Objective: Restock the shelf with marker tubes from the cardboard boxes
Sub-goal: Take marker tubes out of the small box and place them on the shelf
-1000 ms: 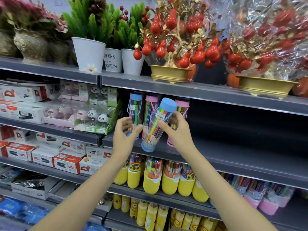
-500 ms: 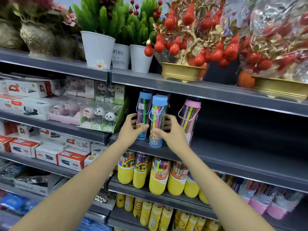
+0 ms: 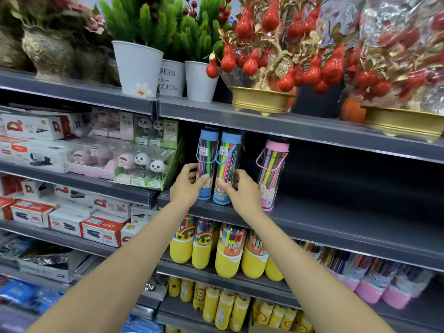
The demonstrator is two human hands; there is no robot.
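A: Which tube is being set down?

B: The second blue-capped tube [image 3: 227,169], middle of the frame, upright on the grey shelf [image 3: 336,222] and touching the first blue-capped tube [image 3: 207,164] on its left. The right hand [image 3: 242,191] has its thumb and fingers curled round the lower part of it; the left hand [image 3: 186,186] grips the lower part of the first tube the same way. Neither hand is slack.

A: How should this step be finished?

B: My advice: press both bases flat on the shelf, line them up with its front edge, labels facing out, then let go one hand at a time so neither tube topples. They look tall and narrow, so likely tippy.

A: And what's around them?

B: A pink-capped tube [image 3: 272,174] stands alone just right of the right hand, a gap between it and the blue pair. Beyond it, toward the right of the frame, the shelf is bare, so I'd judge restocking is at an early stage. Yellow-based marker tubs [image 3: 228,258] sit on the shelf below; panda figures [image 3: 146,169] are at left. No cardboard box is in view.
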